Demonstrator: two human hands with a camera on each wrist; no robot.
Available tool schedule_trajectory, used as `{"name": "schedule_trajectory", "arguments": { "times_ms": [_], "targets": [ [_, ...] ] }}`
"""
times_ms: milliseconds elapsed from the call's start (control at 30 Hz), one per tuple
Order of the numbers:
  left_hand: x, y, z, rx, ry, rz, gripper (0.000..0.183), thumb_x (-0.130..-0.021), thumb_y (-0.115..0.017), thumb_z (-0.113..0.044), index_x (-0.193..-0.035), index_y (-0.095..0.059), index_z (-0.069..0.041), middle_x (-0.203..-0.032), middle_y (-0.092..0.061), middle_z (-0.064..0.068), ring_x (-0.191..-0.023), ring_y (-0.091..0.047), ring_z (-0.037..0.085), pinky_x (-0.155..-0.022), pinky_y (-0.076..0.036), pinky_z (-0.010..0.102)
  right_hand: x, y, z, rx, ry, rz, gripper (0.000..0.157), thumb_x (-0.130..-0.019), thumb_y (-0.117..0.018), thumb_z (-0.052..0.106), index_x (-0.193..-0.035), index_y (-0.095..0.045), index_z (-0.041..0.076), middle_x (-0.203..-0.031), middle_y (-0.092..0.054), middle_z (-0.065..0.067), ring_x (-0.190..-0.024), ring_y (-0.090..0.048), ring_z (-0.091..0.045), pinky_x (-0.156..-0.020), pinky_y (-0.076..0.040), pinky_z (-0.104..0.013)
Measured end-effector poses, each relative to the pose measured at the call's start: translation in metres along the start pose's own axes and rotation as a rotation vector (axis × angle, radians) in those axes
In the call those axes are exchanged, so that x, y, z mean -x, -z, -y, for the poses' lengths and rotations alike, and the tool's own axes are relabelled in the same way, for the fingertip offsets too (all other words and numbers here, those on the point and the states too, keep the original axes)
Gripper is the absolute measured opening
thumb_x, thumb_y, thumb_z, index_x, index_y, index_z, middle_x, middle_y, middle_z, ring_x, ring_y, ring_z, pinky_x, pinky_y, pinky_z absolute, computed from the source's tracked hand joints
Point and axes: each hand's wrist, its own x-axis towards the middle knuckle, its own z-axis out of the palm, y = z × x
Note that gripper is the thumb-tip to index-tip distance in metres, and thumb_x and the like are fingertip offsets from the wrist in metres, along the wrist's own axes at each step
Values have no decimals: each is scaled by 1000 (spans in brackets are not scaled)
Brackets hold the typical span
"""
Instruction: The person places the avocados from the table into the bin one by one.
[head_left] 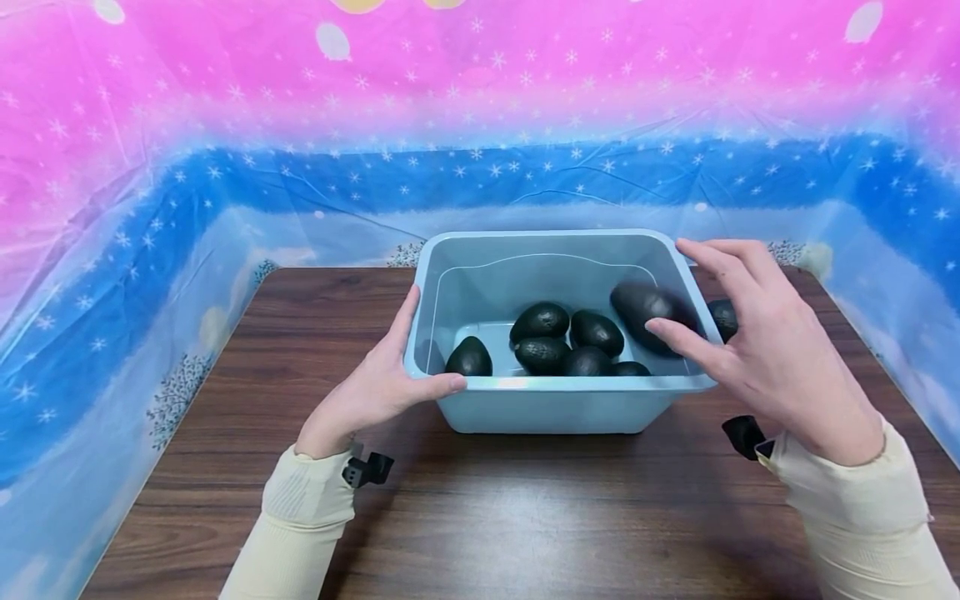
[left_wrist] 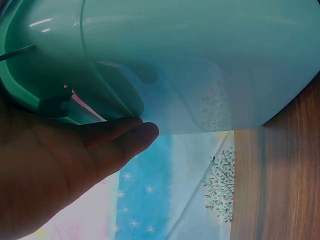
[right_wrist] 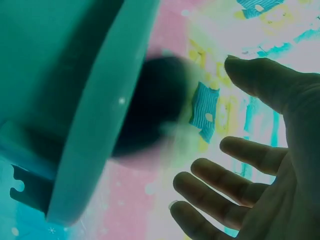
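Note:
A light blue plastic bin [head_left: 543,412] stands on the table with several dark green avocados [head_left: 596,333] inside. My left hand [head_left: 375,379] steadies its left front corner, thumb along the front rim and straight fingers along the outer left wall. In the left wrist view the fingertips [left_wrist: 147,131] lie against that wall. My right hand [head_left: 776,350] is over the bin's right side, fingers spread. A motion-blurred avocado [head_left: 651,312] is in the air beside its thumb. The right wrist view shows this avocado [right_wrist: 155,102] above the rim, apart from the fingers.
Another avocado [head_left: 722,319] shows outside the bin on the right, partly covered by my right hand. The dark wood table [head_left: 487,517] ends at a printed pink and blue cloth [head_left: 480,158] at the back and sides.

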Motion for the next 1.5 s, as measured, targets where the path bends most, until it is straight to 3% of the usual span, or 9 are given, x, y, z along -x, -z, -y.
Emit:
{"name": "schedule_trajectory", "arguments": {
  "times_ms": [167, 267, 400, 700, 933, 1067, 1200, 1367, 1500],
  "targets": [
    [0, -1, 0, 5, -6, 8, 117, -78, -79, -46, -152, 11, -43, -160, -8, -9, -138, -30, 22, -99, -39, 51, 2, 5, -1, -9, -46, -5, 84, -73, -87, 19, -146, -46, 18, -132, -49, -11, -99, -63, -21, -90, -42, -23],
    [0, 0, -2, 5, -3, 7, 116, -78, -79, -46, -152, 11, -44, -160, -7, -10, -138, -30, 20, -100, -39, 51, 3, 8, -6, -10, -63, -25, 80, -74, -86, 14, -145, -48, 14, -132, -50, -13, -105, -61, -25, -93, -42, -25],
    [-1, 0, 0, 6, -11, 5, 117, -78, -79, -46, -152, 11, -43, -160, -9, -8, -138, -31, 22, -100, -40, 51, 3, 11, -14, -10, -76, -81, 73, -75, -85, 11, -140, -53, 8, -131, -53, -17, -113, -52, -33, -89, -42, -45],
    [2, 1, 0, -3, 18, -4, 116, -78, -79, -48, -151, 10, -45, -159, -5, -13, -140, -27, 19, -102, -37, 51, 6, 18, -32, -32, -164, -139, 62, -82, -79, 15, -139, -55, 15, -129, -54, -15, -113, -51, -29, -91, -32, -17],
    [0, 1, 0, -2, 0, 4, 116, -79, -79, -46, -152, 11, -43, -160, -8, -8, -138, -30, 20, -100, -39, 51, 7, 19, -49, -36, -268, -144, 56, -87, -74, 18, -140, -55, 15, -130, -52, -15, -110, -48, -29, -90, -29, -14],
    [-1, 1, 0, 8, -3, 16, 117, -79, -79, -46, -152, 12, -42, -160, -8, -7, -138, -31, 21, -99, -40, 51, 8, 14, -66, -39, -367, -99, 55, -91, -69, 23, -142, -52, 12, -135, -48, -19, -113, -45, -37, -95, -34, -37],
    [-1, 1, -1, 9, 2, 19, 117, -78, -79, -47, -152, 12, -43, -160, -7, -7, -139, -30, 22, -100, -40, 51, 11, 5, -90, -60, -464, 0, 60, -93, -65, 29, -145, -46, 8, -142, -38, -22, -125, -37, -41, -95, -29, -62],
    [-2, 1, 0, 24, -5, 14, 117, -78, -79, -45, -152, 12, -43, -160, -8, -7, -138, -31, 23, -99, -40, 51, 15, -10, -121, -75, -518, 114, 65, -95, -62, 36, -146, -41, 1, -148, -27, -28, -136, -22, -46, -102, -20, -67],
    [-1, 0, 0, 16, 2, 7, 118, -78, -80, -45, -152, 11, -44, -160, -9, -7, -138, -31, 23, -99, -40, 51, 24, -25, -143, -61, -522, 177, 67, -96, -60, 38, -145, -40, -3, -146, -26, -33, -135, -20, -51, -101, -20, -69]
  ]
}}
